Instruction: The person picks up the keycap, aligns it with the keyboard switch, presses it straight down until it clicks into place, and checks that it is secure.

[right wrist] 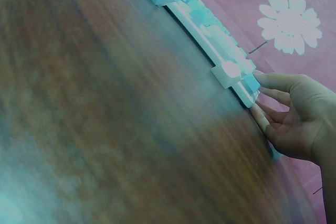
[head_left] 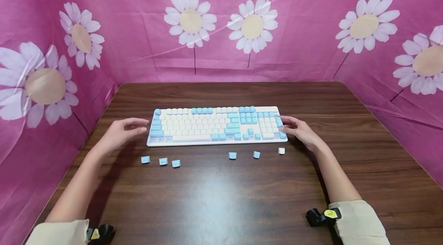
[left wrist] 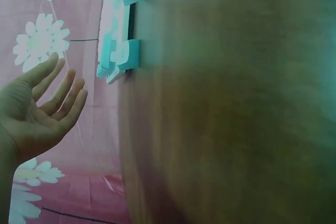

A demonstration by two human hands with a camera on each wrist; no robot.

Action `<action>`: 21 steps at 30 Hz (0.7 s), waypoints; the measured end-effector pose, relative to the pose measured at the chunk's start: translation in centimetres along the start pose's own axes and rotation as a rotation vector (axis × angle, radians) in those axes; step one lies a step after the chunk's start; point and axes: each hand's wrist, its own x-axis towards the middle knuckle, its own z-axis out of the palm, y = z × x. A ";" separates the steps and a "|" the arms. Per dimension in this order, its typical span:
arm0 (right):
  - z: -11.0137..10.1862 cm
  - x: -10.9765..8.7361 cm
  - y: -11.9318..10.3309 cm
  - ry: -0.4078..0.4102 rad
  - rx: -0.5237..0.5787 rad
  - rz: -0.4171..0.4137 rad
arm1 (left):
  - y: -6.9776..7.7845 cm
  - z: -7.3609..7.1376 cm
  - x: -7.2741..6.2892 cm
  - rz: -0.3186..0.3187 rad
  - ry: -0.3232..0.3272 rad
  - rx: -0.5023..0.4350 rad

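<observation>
Full-size keyboard (head_left: 217,126): white case, white keys mixed with pale blue, greyish spots in bottom row; flat on the table (head_left: 207,187).
Loose keycaps (head_left: 232,155): five blue, one white, before its near edge.
Left grip (head_left: 122,132): released, just beside the left end.
Right grip (head_left: 300,131): touching the right end; cannot tell if clasped.

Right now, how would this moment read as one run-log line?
left hand: empty, by left end of keyboard | right hand: at its right end | loose keys: six, on table in front
</observation>
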 end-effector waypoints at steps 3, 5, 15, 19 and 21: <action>0.0 0.0 0.0 -0.002 -0.004 0.000 | 0.0 0.1 -1.2 0.004 -0.036 0.011; 0.0 0.0 0.0 -0.001 -0.006 0.004 | -0.1 0.2 -1.9 0.010 -0.062 0.025; -0.1 0.0 0.0 0.000 -0.019 -0.004 | -2.3 0.8 -3.6 0.072 -0.299 -0.084; -0.2 0.0 0.0 -0.003 -0.019 0.006 | -2.9 1.1 -3.7 0.085 -0.330 -0.101; -0.2 0.0 0.0 -0.008 -0.021 0.007 | -3.2 1.3 -3.8 0.083 -0.327 -0.098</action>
